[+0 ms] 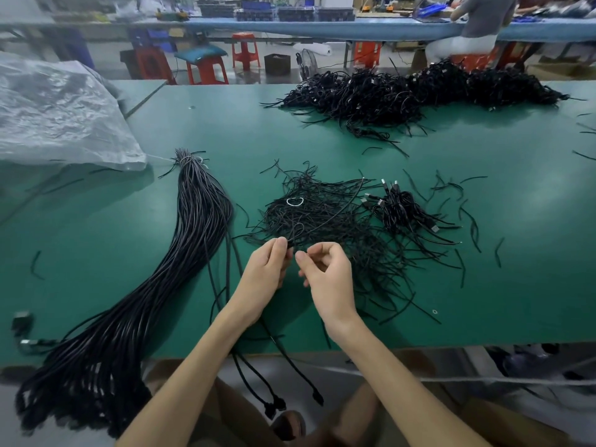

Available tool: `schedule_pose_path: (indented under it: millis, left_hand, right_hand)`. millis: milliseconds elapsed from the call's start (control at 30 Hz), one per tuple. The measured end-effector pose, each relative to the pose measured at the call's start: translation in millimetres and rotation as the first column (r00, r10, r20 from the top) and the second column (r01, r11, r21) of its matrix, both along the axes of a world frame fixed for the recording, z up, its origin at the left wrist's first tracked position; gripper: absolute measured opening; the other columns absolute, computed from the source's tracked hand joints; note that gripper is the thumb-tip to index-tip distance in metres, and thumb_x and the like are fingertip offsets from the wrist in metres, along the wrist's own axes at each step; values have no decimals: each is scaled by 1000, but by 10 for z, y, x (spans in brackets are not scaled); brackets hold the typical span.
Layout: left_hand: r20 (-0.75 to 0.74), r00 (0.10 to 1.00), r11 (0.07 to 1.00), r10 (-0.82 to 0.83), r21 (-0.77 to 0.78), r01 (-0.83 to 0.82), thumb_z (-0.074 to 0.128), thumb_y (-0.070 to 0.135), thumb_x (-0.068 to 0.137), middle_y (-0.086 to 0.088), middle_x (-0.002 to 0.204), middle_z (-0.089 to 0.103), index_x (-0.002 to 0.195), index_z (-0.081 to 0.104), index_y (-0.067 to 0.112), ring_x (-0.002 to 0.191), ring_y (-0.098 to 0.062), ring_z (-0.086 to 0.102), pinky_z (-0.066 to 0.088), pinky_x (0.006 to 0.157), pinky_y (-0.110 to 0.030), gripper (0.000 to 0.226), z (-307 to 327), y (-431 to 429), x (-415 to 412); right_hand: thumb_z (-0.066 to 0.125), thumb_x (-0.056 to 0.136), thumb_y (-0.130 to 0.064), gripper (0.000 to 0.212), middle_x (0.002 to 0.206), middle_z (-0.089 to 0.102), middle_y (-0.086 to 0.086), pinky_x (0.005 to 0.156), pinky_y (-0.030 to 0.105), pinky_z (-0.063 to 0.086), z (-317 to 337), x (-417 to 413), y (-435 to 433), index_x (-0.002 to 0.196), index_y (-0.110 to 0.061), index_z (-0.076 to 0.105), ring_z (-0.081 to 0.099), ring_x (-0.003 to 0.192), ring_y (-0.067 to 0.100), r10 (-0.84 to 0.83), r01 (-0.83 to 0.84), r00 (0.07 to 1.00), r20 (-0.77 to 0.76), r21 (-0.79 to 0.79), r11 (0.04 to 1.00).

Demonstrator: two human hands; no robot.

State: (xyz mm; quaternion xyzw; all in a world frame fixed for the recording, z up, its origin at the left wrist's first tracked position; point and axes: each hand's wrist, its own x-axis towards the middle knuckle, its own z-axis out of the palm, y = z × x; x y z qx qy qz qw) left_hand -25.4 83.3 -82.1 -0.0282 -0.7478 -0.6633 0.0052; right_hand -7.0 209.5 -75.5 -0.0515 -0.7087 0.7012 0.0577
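- The left hand [267, 269] has its fingers curled and pinches one thin black strand [291, 243] between thumb and fingertips, just above the near edge of the tie heap.
- The right hand [325, 272] sits just beside it, with fingers bent inward and thumb close to the forefinger. It may be nipping the same strand, but the view is too fine to tell.
- One loose heap of short black ties [322, 217] lies in the middle of the green table [500, 301], straight ahead of both hands, with one small white ring [295, 201] lying on it.
- One small cluster of coiled cables [403, 208] with metal plugs lies to the right of that heap and touches it.
- One long bundle of black cables [193, 227], bound at its far end by a pale tie, runs along the left and droops off the near edge.
- Three single cables [280, 404] hang over the edge between the forearms.
- One large heap of coiled cables [419, 88] lies at the far side.
- One clear plastic bag [58, 117] lies at the far left.
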Motion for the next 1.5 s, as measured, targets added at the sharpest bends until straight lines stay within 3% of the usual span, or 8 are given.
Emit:
schedule_pose_path:
  millis: [100,300,567,967,1133,1333,1500]
  left_hand:
    - [-10,1000,1000,-4,-9,4,40,32,111,14,58,37,64,47,35,50,-5,30,28,46,-20,47,19,5,12]
    - [-21,1000,1000,-10,-15,9,39,32,111,14,56,38,60,46,39,50,-5,31,28,46,-19,52,52,24,28]
    - [-48,999,999,-3,-37,1,45,32,109,12,57,38,61,48,35,50,-7,31,28,47,-20,49,25,10,4]
    - [-19,999,999,-42,-7,42,48,26,106,12,56,35,60,45,30,48,-7,28,27,45,-19,46,30,-7,13]
    - [-32,997,997,-63,-54,61,45,35,109,13,57,35,60,43,33,51,-7,29,27,48,-19,49,43,21,22]
    - [-67,995,992,-68,-112,61,46,36,108,11,59,39,65,43,27,55,-8,32,27,55,-29,45,15,23,9]
    - [-29,998,996,-56,-75,53,48,38,100,8,58,36,61,46,30,52,-10,30,27,50,-25,40,24,2,9]
  right_hand:
    - [71,95,-15,16,89,68,8,62,22,52,12,-1,11,101,-10,57,63,66,5,22,-22,1000,4,-25,999]
    - [72,93,-10,19,84,66,9,62,23,53,44,8,34,103,-3,58,63,66,9,75,-63,995,68,-165,984]
    - [71,93,-7,20,81,65,9,62,23,52,45,12,76,107,-1,59,61,66,12,141,-94,979,148,-290,952]
    - [74,90,-6,24,82,68,13,63,27,53,29,32,181,104,-5,54,64,69,18,253,-188,956,152,-344,920]
    - [73,91,-5,22,82,67,14,63,28,52,32,37,205,103,-5,55,62,67,18,245,-165,955,169,-385,908]
    - [73,91,-4,21,81,67,12,63,29,52,45,55,201,102,-5,55,61,68,18,254,-173,952,168,-389,905]
    - [74,90,-5,24,80,68,11,64,28,52,20,79,236,105,-4,56,62,69,17,279,-200,948,153,-392,898]
